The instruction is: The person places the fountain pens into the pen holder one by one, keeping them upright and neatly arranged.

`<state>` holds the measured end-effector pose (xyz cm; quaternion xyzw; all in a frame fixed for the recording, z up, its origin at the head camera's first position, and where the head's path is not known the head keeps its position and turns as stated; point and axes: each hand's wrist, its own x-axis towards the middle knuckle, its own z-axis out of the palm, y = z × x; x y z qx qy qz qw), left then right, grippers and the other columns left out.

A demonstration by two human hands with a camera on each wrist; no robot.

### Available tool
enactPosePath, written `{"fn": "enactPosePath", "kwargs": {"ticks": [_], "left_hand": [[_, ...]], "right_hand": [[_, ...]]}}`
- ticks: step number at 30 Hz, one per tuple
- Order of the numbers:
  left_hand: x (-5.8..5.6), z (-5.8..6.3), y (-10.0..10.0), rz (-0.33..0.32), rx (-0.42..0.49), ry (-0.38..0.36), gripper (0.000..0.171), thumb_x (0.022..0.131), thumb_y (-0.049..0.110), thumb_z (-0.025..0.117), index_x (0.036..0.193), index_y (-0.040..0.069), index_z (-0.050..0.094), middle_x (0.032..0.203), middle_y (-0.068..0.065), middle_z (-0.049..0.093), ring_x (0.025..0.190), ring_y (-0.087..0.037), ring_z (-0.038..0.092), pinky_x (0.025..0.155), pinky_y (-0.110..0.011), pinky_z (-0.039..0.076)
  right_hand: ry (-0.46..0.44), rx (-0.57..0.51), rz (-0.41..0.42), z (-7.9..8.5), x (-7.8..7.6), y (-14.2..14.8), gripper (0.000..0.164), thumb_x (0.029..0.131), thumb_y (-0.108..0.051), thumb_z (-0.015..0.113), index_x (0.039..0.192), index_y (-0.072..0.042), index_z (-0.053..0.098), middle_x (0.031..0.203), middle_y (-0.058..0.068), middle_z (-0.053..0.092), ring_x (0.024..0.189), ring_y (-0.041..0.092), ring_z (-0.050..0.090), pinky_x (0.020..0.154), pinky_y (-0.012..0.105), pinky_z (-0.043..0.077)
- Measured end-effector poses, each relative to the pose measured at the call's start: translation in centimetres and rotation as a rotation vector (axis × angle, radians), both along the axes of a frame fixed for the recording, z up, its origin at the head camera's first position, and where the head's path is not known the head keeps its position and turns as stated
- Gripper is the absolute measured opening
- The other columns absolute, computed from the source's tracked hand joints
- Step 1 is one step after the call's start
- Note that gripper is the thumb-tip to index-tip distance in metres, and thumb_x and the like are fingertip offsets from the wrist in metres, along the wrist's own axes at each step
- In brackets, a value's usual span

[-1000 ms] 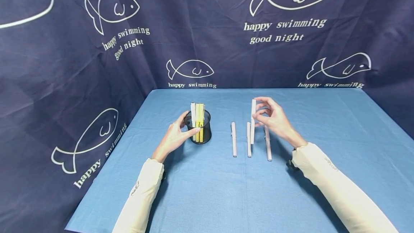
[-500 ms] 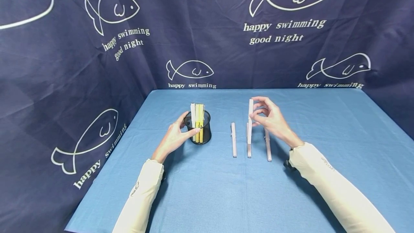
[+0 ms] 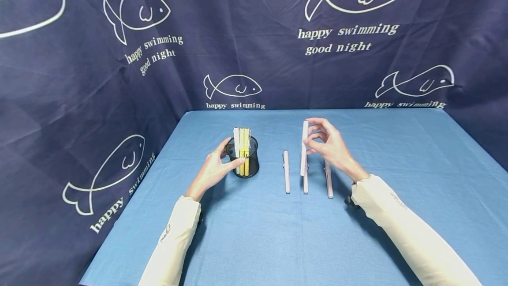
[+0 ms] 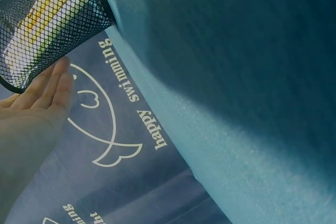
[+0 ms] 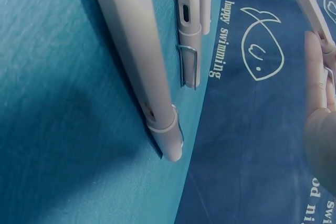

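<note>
Left hand [image 3: 213, 166] holds the black mesh cup [image 3: 254, 165] between thumb and fingers; cup stands on the tabletop [image 3: 258, 233] with yellow pens [image 3: 244, 140] and a white pen [image 3: 237, 142] inside. Right hand [image 3: 328, 145] pinches a pale pink pen [image 3: 303, 159] above the tabletop, right of the cup, three similar pens [image 3: 287, 173] lying nearby.

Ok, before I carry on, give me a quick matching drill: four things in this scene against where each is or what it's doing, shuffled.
1. left hand
2. right hand
3. yellow pens
4. blue cloth

A. inside the black mesh cup
B. under three pale pens lying flat
C. pinching a raised pale pen
D. gripping the black mesh cup

Pairs: 1-D, 2-C, 3-A, 4-B
</note>
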<state>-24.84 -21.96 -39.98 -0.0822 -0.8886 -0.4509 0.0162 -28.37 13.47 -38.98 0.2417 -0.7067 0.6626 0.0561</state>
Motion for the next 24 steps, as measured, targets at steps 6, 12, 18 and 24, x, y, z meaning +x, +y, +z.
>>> {"fn": "enactPosePath", "kwargs": {"ticks": [6,12,18,24], "left_hand": [[0.0,-0.1,-0.1,0.0,0.005,0.005,0.092,0.089,0.051,0.079,0.162,0.016,0.035,0.149,-0.016,0.054,0.131,-0.033,0.055,0.105,-0.054,0.044],[0.1,-0.1,-0.1,-0.003,0.004,0.004,0.093,0.089,0.051,0.079,0.162,0.016,0.034,0.149,-0.019,0.053,0.132,-0.034,0.055,0.105,-0.054,0.044],[0.0,0.0,0.0,-0.006,0.008,0.007,0.093,0.089,0.05,0.079,0.162,0.016,0.035,0.147,-0.019,0.055,0.132,-0.033,0.056,0.105,-0.054,0.044],[-0.1,-0.1,-0.1,-0.01,0.013,0.013,0.092,0.089,0.05,0.08,0.162,0.015,0.035,0.148,-0.019,0.055,0.132,-0.034,0.055,0.106,-0.054,0.044]], "right_hand": [[0.022,0.007,-0.002,0.0,-0.2,-0.4,0.057,0.094,0.012,0.063,0.147,0.007,0.044,0.114,0.019,0.053,0.094,0.017,0.065,0.069,0.039,0.061],[0.032,0.0,-0.012,0.1,-0.3,-0.8,0.056,0.093,0.011,0.065,0.146,0.005,0.047,0.114,0.019,0.054,0.093,0.018,0.065,0.068,0.045,0.061],[0.045,0.0,-0.003,0.1,-0.4,-1.2,0.055,0.094,0.009,0.066,0.146,0.004,0.048,0.113,0.018,0.054,0.094,0.021,0.065,0.069,0.048,0.061],[0.054,0.001,0.01,0.1,-0.4,-1.6,0.054,0.096,0.007,0.065,0.146,0.004,0.047,0.114,0.018,0.054,0.095,0.022,0.066,0.07,0.043,0.061]]}}
